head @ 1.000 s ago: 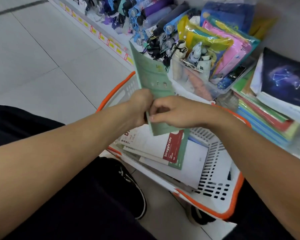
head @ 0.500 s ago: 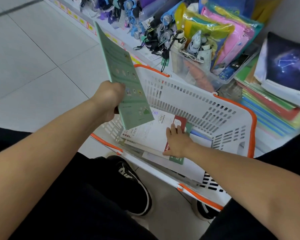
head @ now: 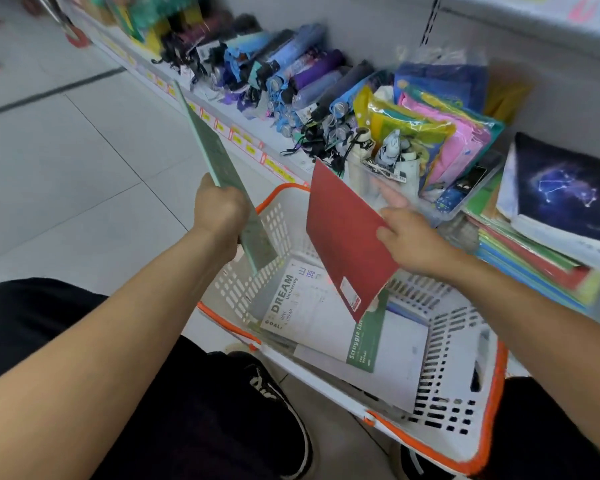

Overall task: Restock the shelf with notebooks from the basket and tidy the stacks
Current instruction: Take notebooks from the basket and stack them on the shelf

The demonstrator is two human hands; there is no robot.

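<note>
Pulling stock from basket (head: 465, 427): left hand (head: 220, 211) clamps green notebook (head: 222, 174), right hand (head: 413, 242) pinches red notebook (head: 343, 237). Next, probably: place both squarely on shelf stack (head: 534, 268).

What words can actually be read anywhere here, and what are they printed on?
"DREAM University": white notebook lying on top in the basket.
"GOAL": same white cover, lower edge; the small lines beside it are too blurred.
"Struggle-Li...": green strip of a notebook in the basket, partly covered.
Sticker on the red notebook in the right hand: too small.
Yellow price tags on the shelf edge: blurred.
</note>
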